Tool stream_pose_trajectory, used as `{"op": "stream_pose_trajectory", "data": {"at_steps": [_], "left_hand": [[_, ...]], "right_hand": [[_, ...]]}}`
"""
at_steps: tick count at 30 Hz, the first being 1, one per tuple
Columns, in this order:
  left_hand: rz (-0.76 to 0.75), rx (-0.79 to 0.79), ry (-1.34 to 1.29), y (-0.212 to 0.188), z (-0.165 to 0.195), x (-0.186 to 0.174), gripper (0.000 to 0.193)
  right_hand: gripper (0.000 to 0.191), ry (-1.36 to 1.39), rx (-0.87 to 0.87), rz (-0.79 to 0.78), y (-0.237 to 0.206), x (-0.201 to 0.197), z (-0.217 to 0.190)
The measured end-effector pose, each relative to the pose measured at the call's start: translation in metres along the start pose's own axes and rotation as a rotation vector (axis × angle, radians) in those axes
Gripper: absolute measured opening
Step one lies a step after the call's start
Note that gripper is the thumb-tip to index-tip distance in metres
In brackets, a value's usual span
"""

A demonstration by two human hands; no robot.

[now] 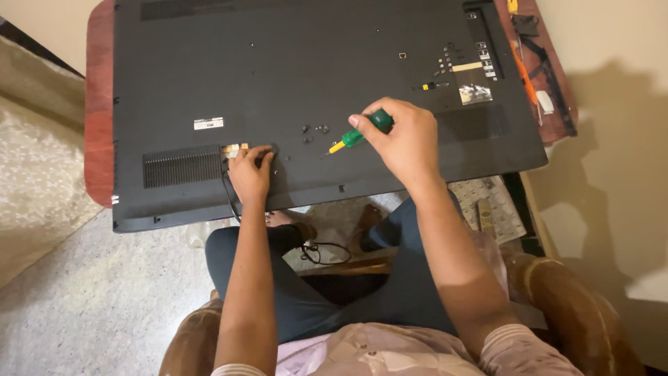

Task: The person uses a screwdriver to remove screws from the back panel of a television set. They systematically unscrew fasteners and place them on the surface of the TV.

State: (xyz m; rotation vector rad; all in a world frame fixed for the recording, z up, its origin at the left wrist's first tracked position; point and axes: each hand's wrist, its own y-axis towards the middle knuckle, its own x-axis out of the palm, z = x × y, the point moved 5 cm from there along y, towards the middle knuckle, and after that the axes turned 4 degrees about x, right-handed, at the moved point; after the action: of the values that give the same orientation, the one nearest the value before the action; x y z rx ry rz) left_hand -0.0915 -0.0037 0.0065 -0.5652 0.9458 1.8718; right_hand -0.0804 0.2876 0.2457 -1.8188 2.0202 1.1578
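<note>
Holding: right hand (407, 139) was wrapped tight around a green screwdriver (358, 134), over the TV back (292, 76)
Left hand (250, 170): fingers curled, pressing on the TV back near its bottom edge, holding nothing

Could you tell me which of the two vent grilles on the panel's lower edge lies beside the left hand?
The lower-left grille: the left hand rests just to its right. The other grille lies beyond the right hand.

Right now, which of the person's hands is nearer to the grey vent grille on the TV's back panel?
Left. The left hand rests just right of the vent grille; the right hand, holding a green screwdriver, is much farther right.
</note>
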Motion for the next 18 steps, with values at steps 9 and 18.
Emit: {"op": "stream_pose_trajectory", "data": {"at_steps": [9, 18], "left_hand": [[0.040, 0.035, 0.147, 0.001, 0.015, -0.004, 0.024], [0.041, -0.025, 0.031, -0.001, 0.002, 0.001, 0.029]], "right_hand": [[0.023, 0.025, 0.037, -0.004, -0.004, -0.001, 0.006], [0.023, -0.054, -0.048, -0.093, 0.015, 0.029, -0.012]]}}
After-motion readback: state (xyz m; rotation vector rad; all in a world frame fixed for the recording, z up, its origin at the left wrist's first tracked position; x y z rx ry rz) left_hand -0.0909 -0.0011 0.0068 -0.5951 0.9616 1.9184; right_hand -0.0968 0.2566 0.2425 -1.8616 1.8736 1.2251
